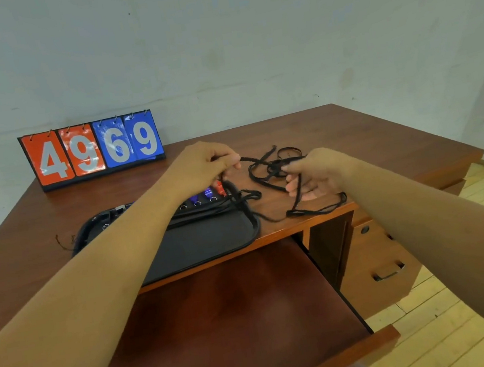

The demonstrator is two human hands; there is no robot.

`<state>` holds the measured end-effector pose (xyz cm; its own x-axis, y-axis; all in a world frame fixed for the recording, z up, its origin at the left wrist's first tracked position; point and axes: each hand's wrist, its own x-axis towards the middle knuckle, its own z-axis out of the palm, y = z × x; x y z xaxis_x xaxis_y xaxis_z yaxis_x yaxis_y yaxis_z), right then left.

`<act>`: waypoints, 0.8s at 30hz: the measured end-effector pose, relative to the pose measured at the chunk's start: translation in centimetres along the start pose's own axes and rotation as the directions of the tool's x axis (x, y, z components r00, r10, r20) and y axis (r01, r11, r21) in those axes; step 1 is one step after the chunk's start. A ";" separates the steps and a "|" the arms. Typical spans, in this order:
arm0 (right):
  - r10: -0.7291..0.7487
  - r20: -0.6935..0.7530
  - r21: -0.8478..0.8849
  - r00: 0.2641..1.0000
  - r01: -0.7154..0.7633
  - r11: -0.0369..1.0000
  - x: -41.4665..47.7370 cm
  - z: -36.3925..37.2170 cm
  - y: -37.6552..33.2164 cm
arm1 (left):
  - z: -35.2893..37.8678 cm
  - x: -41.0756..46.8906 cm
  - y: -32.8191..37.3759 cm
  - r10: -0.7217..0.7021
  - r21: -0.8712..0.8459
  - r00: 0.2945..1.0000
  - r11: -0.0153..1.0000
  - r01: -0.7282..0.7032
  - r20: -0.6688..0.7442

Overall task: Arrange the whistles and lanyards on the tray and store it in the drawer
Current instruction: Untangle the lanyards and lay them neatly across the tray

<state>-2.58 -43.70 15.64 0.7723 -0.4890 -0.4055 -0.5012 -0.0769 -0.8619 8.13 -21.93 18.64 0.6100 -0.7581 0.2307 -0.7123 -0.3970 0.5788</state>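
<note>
A black tray [212, 243] lies on the wooden desk near its front edge. Along the tray's far side sit several whistles, two blue [202, 195] and one red [220, 188] showing past my left forearm, with black ones further left. A tangle of black lanyards [266, 169] lies on the desk to the right of the tray. My left hand [203, 163] pinches one end of a lanyard above the tray's far right corner. My right hand [314, 173] grips the tangle, with loops hanging below it to the desk edge.
A flip scoreboard [93, 149] reading 4969 stands at the back left of the desk [368, 140]. A wide pull-out shelf [238, 323] is open below the desk front. A side drawer [380, 269] with a metal handle stands slightly open at the right. Wooden floor lies beyond.
</note>
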 end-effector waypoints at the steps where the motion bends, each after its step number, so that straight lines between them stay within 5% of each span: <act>1: -0.002 -0.001 -0.082 1.000 0.002 0.997 -0.1 0.0 0.1 | -0.2 -0.1 0.1 0.006 -0.047 1.000 0.999 -0.006 -0.015; 6: -0.375 -0.114 -0.351 0.920 0.316 0.881 -0.7 1.3 -0.4 | -0.8 0.0 0.1 -0.016 -0.064 1.000 0.998 0.014 -0.022; 8: -0.490 0.041 -0.132 0.871 0.491 0.861 -1.0 2.2 -0.8 | -0.8 -0.2 0.3 -0.037 -0.144 0.999 0.989 0.037 0.002; 10: -0.518 0.253 0.126 0.817 0.503 0.855 -1.4 3.2 -1.3 | -0.9 -0.5 0.8 -0.035 -0.221 0.999 0.975 0.038 0.015; 14: -0.566 0.444 0.209 0.695 0.534 0.819 -2.7 5.7 -1.4 | -1.5 -1.0 1.1 0.000 -0.137 1.000 0.991 -0.004 -0.030; 18: -0.517 0.459 0.303 0.722 0.420 0.856 -2.8 6.6 -1.2 | -2.5 -1.9 0.0 0.010 0.061 0.995 0.998 -0.004 -0.096; 24: -0.457 0.446 -0.034 0.770 0.525 0.851 -2.9 6.6 -1.4 | -4.0 -3.9 -3.0 -0.076 0.100 0.995 0.992 0.083 -0.069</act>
<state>-1.55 -36.38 16.05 0.9975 0.0462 -0.0542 -0.0346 -0.3515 -0.9356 9.26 -15.76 19.15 0.6849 -0.6880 0.2398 -0.6906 -0.5081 0.5146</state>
